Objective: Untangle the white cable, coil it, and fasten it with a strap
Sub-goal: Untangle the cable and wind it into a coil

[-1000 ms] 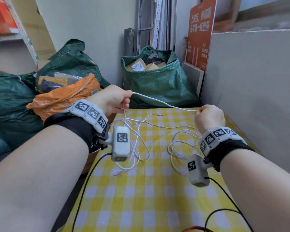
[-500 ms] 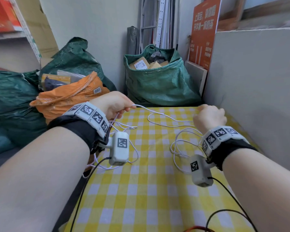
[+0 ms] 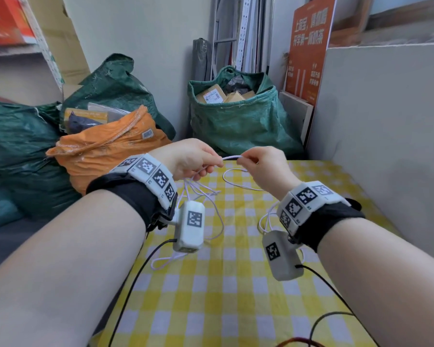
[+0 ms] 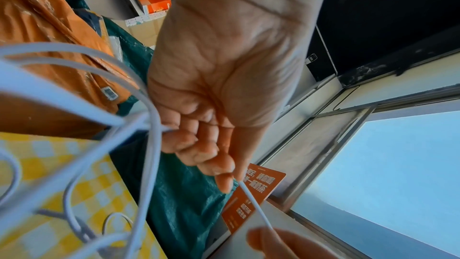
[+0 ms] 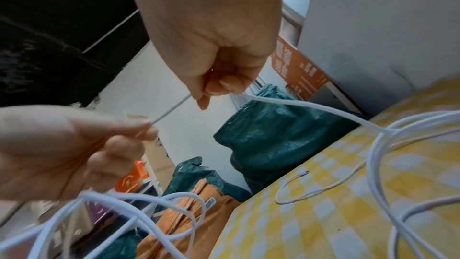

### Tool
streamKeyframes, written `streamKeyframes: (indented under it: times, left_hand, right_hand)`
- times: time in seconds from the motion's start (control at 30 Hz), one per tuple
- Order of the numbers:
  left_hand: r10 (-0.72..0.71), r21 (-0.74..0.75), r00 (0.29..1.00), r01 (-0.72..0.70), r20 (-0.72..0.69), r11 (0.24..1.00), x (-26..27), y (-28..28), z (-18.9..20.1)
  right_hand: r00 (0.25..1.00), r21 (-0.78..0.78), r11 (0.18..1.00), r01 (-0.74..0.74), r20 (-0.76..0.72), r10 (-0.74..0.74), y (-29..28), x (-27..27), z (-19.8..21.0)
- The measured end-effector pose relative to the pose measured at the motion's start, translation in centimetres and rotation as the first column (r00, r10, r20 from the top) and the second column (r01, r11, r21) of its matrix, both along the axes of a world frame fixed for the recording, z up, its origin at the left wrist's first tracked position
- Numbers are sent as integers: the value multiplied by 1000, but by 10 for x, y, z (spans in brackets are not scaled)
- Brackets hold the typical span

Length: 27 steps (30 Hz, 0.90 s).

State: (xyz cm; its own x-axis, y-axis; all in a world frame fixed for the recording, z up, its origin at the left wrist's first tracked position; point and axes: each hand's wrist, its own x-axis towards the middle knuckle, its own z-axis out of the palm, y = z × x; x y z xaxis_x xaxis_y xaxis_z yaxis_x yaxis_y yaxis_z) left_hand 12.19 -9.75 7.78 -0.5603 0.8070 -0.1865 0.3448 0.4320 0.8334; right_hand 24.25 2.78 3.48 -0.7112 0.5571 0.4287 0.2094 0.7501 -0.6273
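A thin white cable (image 3: 232, 157) runs in a short taut span between my two hands, above the far end of the yellow checked table (image 3: 211, 296). My left hand (image 3: 186, 159) grips several loops of it, which hang below the fist (image 4: 149, 125) toward the table. My right hand (image 3: 263, 166) pinches the cable (image 5: 171, 108) between thumb and fingers. From there the cable trails down in loose loops (image 5: 373, 145) on the cloth, and its connector end (image 5: 305, 173) lies free on the table. No strap is in view.
Green woven sacks (image 3: 241, 121) and an orange sack (image 3: 105, 149) stand beyond the table's far and left edges. A grey panel (image 3: 386, 146) walls the right side. Black leads (image 3: 135, 279) from the wrist cameras cross the near part of the table.
My hands have come together from wide apart to a short gap, and lifted a little. The cable span between them has shortened, and the left hand's loops hang lower.
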Motion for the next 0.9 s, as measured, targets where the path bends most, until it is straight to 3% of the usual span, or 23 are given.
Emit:
streamKeyframes:
  times: [0.2,0.43,0.53,0.67,0.77,0.9]
  left_hand:
    - [4,-107,1000,-5,-9,994,-16,-12,-9]
    - [34,-110,999,-29,41,993,-13,-15,-11]
    - [24,-87,999,-21,35,996,-12,-13,-10]
    - [-21,-72,999,23,32,997,-6,-6,-11]
    - [-57,-71,998,57,5,996,-1,-1,-10]
    - [-94,-119,995,90,-30,989,3,-2,-8]
  right_hand:
    - [957,-47,957,288,-32,-289,32,15,-8]
    - [906,-46,910,413,124,-405,36,18,-9]
    - [917,55,949,309,247,-313,25,14,-6]
    - [990,158,987,18,136,-40,-1,2,-3]
    - [984,187,972,-145,131,122,-13,-7,-1]
    - [989,219,968,-124,106,103,-12,-8,-2]
